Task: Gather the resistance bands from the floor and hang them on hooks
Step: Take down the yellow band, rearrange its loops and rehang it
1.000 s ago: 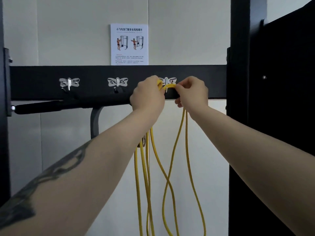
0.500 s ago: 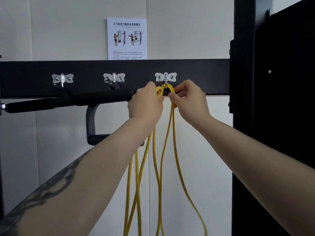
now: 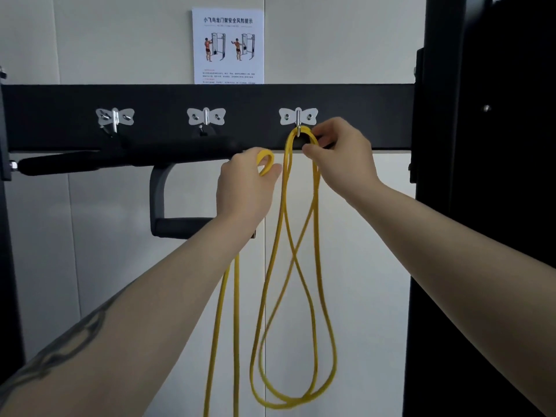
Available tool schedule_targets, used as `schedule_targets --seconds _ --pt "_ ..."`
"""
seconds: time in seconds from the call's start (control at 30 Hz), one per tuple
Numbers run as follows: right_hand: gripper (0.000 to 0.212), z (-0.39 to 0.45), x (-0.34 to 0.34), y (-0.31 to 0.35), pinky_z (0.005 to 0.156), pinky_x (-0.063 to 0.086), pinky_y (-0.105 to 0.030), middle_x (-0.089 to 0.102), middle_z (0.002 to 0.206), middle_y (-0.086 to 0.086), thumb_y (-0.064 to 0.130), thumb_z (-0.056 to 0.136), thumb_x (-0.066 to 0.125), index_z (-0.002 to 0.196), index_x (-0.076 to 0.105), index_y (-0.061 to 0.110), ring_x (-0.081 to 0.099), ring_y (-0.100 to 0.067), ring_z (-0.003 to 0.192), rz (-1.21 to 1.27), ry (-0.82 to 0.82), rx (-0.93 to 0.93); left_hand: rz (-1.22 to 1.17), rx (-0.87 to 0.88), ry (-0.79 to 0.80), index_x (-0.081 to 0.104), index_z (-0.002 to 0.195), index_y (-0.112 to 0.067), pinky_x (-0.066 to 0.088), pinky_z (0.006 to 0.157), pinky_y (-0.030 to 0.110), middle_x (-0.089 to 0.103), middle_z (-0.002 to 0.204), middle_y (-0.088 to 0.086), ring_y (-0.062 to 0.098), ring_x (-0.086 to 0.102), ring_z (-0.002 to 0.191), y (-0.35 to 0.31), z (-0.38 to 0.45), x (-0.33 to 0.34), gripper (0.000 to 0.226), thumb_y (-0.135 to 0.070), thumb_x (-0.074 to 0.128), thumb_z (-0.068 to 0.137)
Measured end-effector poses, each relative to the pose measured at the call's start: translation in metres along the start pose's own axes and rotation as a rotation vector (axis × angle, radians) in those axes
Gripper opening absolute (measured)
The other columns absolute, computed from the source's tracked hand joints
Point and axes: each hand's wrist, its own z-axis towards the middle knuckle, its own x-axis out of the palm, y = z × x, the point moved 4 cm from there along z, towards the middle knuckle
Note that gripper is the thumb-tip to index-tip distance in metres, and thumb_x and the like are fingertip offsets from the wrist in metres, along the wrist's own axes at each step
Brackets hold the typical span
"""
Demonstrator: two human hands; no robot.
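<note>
Nearest me, my left hand (image 3: 245, 183) sits below and left of the right-hand hook (image 3: 298, 123), fingers curled tight around a yellow resistance band (image 3: 265, 165); a small loop of it pokes out above the fist, and its two strands reappear under my forearm and run out of the bottom of the view. My right hand (image 3: 340, 155) is just beside that hook, down to its right, thumb and fingers pinched narrowly at the top of a second yellow band (image 3: 296, 296). I see this band looped over the hook, hanging down, crossing itself once and ending in a blurred loop low down. My fingertips hide exactly where the pinch meets it. Behind, left of that hook along the black crossbar (image 3: 60, 100), are two more hooks (image 3: 206, 117); the dark handle (image 3: 168, 206) under them is partly hidden by my left hand.
</note>
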Motion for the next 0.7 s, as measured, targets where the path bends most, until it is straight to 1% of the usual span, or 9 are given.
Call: schedule_targets --seconds 0.1,0.2,0.33,0.4,0.47,0.5,0.57,0.67,0.7 --pt "0.034 -0.008 0.008 -0.002 0.078 0.056 -0.029 0.062 0.106 0.005 0.023 0.087 0.068 0.119 0.058 0.02 0.062 -0.012 0.093 0.007 0.023 0.01 -0.08 -0.004 0.025 0.068 0.116 -0.015 0.042 0.065 0.015 0.07 0.104 0.001 0.01 0.06 0.088 -0.003 -0.003 -0.001 0.028 -0.029 0.062 0.093" --pt "0.047 -0.025 0.01 -0.007 0.083 0.055 -0.033 0.058 0.119 0.005 0.023 0.084 0.07 0.127 0.052 0.022 0.059 -0.014 0.103 -0.009 -0.006 0.015 -0.16 -0.028 0.031 0.068 0.11 -0.015 0.039 0.061 0.005 0.069 0.101 -0.002 0.009 0.061 0.086 -0.002 -0.011 -0.003 0.024 -0.03 0.062 0.092" --pt "0.052 -0.075 0.011 -0.016 0.09 0.044 -0.026 0.049 0.133 0.004 0.022 0.084 0.068 0.131 0.047 0.023 0.047 -0.013 0.12 -0.078 -0.021 -0.05 -0.244 -0.058 -0.058 0.066 0.105 -0.015 0.035 0.058 -0.008 0.062 0.091 -0.01 -0.004 0.054 0.073 -0.002 -0.028 -0.01 0.021 -0.031 0.06 0.093" --pt "0.043 -0.106 0.018 -0.02 0.094 0.039 -0.025 0.05 0.13 0.006 0.02 0.084 0.066 0.125 0.052 0.022 0.044 -0.011 0.121 -0.082 0.026 -0.11 -0.288 -0.087 -0.075 0.065 0.102 -0.014 0.036 0.06 -0.007 0.062 0.09 -0.008 -0.004 0.055 0.073 -0.002 -0.036 -0.011 0.019 -0.03 0.06 0.094" --pt "0.033 -0.138 0.027 -0.026 0.094 0.035 -0.022 0.054 0.122 0.008 0.02 0.082 0.063 0.115 0.059 0.021 0.044 -0.006 0.116 -0.012 0.089 -0.124 -0.347 -0.127 -0.082 0.063 0.096 -0.014 0.043 0.061 0.001 0.063 0.087 -0.006 0.003 0.059 0.074 -0.001 -0.043 -0.01 0.017 -0.031 0.061 0.093" --pt "0.03 -0.153 0.032 -0.029 0.093 0.034 -0.02 0.056 0.118 0.009 0.02 0.082 0.062 0.112 0.061 0.021 0.045 -0.003 0.113 0.04 0.127 -0.106 -0.376 -0.147 -0.088 0.062 0.092 -0.014 0.044 0.061 0.006 0.063 0.083 -0.005 0.007 0.059 0.072 0.0 -0.046 -0.009 0.017 -0.031 0.062 0.093" --pt "0.034 -0.181 0.042 -0.034 0.092 0.034 -0.016 0.057 0.118 0.013 0.023 0.085 0.062 0.118 0.059 0.023 0.048 0.0 0.112 0.175 0.285 0.001 -0.417 -0.189 -0.093 0.061 0.088 -0.013 0.044 0.061 0.013 0.06 0.075 -0.004 0.01 0.057 0.068 0.001 -0.054 -0.008 0.019 -0.032 0.062 0.092" --pt "0.046 -0.218 0.065 -0.04 0.098 0.037 -0.024 0.059 0.125 0.014 0.029 0.089 0.063 0.132 0.046 0.031 0.052 -0.003 0.117 0.392 0.673 0.266 -0.482 -0.234 -0.08 0.064 0.091 -0.006 0.048 0.063 0.022 0.065 0.079 0.005 0.012 0.055 0.066 0.002 -0.067 -0.01 0.025 -0.031 0.063 0.091" --pt "0.044 -0.23 0.071 -0.043 0.099 0.036 -0.026 0.06 0.124 0.014 0.031 0.09 0.063 0.132 0.046 0.032 0.053 -0.003 0.117 0.421 0.741 0.314 -0.491 -0.244 -0.08 0.063 0.088 -0.007 0.048 0.063 0.023 0.065 0.078 0.006 0.012 0.055 0.066 0.002 -0.071 -0.012 0.023 -0.03 0.064 0.091"
